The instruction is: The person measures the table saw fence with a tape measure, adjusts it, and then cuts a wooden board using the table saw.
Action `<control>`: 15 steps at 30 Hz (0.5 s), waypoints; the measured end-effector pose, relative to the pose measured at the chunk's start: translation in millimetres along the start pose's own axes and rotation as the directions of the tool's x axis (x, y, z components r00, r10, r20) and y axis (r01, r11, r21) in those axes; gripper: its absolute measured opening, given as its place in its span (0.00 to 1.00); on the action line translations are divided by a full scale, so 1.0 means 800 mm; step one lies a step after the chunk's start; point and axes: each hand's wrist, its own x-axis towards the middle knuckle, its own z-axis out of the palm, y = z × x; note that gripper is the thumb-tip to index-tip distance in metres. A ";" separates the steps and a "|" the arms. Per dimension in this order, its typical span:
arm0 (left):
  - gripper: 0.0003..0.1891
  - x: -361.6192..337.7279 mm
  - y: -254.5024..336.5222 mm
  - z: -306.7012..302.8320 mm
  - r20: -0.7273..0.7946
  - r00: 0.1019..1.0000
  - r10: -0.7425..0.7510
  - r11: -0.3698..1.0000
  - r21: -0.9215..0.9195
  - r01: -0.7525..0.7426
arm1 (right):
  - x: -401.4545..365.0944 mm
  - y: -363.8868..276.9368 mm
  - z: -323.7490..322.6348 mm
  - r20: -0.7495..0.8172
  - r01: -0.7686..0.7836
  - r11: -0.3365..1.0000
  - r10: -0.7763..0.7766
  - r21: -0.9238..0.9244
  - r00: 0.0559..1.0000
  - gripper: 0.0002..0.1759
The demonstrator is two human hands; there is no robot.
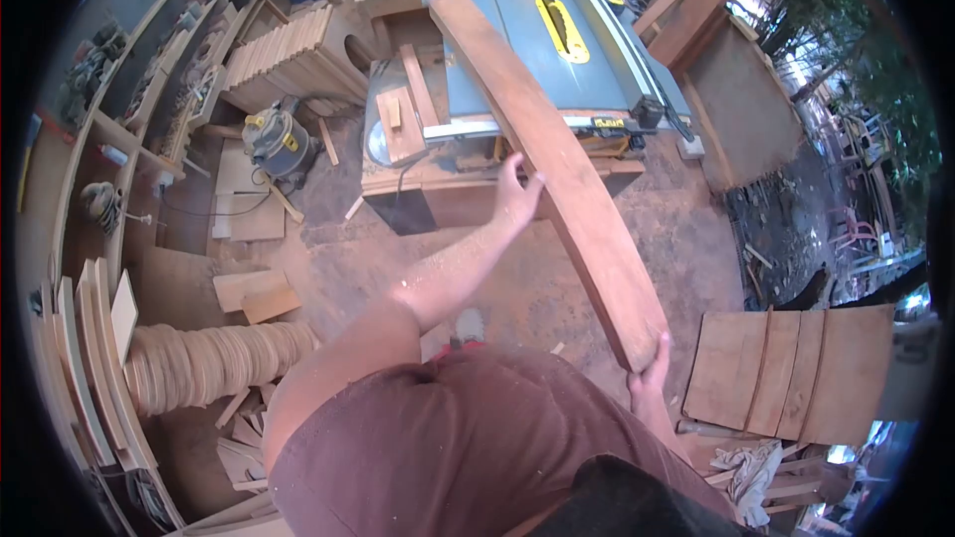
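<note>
A long, thick wooden plank [562,164] slants across the view, its far end over the blue-grey top of a table saw [517,70]. My right hand [650,370] grips the near end of this plank at the lower right, its thumb up at the corner. Halfway along, my left hand [517,197] is at the plank's left edge, fingers curved and apart from the thumb. It seems to touch the edge without closing round it. On the saw top, right of the plank, lies a yellow blade insert [562,28] with a dark slot.
Small wood offcuts [400,119] lie left of the saw top. A shop vacuum [279,142] stands on the floor at left, near loaded shelves [149,70]. Stacked round wooden pieces [219,363] sit lower left. A wooden panel [791,373] lies at right.
</note>
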 end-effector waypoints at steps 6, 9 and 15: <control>0.52 0.027 0.000 0.030 0.291 0.948 -0.130 0.847 -0.464 0.259 | -0.143 -0.057 -0.235 -0.142 0.094 0.991 -0.107 -0.093 0.984 0.38; 0.52 -0.043 0.015 0.097 0.310 0.929 -0.202 0.898 -0.321 0.302 | -0.200 -0.050 -0.336 -0.153 0.023 0.997 -0.011 0.074 0.988 0.40; 0.53 -0.082 0.041 0.192 0.375 0.919 -0.126 0.951 -0.219 0.219 | -0.262 -0.061 -0.327 -0.323 0.036 0.979 0.031 0.201 0.946 0.44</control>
